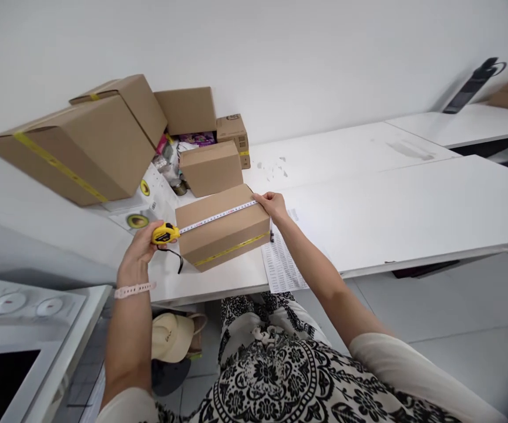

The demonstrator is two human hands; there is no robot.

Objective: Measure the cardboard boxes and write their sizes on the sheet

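My left hand is closed around a yellow and black tape measure at the left end of a closed cardboard box. The white blade stretches across the top of this box. At the box's right end, my right hand pinches the tip of the blade against the edge. A black wrist strap hangs from the tape measure's case. Yellow tape runs along the near side of the box. A printed sheet lies on the table, partly under my right forearm.
Large cardboard boxes are stacked at the left. Behind the measured box stand a smaller carton and an open box with packaged goods. A dark bottle stands far right on the white table. A white appliance is at lower left.
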